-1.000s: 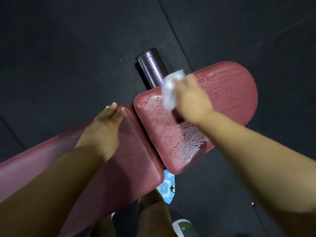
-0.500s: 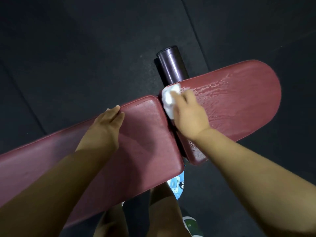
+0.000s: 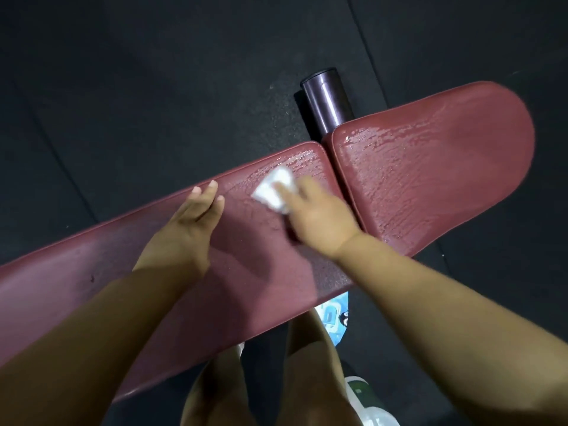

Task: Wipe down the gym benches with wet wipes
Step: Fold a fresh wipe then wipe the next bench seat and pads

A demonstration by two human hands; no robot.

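The right grip (image 3: pixel 319 222) lies with fingers stretched over a folded white wet wipe (image 3: pixel 272 189). It presses the wipe flat onto the long pad (image 3: pixel 92 272) of the bench, near its far edge and just short of the gap to the seat pad (image 3: pixel 430 167). Blur hides where the thumb sits. The left grip (image 3: pixel 187 229) rests open and flat on the same pad just beside the wipe, fingertips at the far edge, holding nothing.

The seat pad shines wet over most of its face. On the long pad only the end by the gap glistens, and the stretch toward the left end looks dull and dry, so this pad seems barely begun.

To do it well, overlapping strokes from far edge to near edge, working leftward, should leave no dry strips. The bracing grip would need to shift along ahead of the wipe. Even pressure matters, as does refolding once the wipe dries. A blue wipes pack (image 3: pixel 335 315) shows beneath the near edge.
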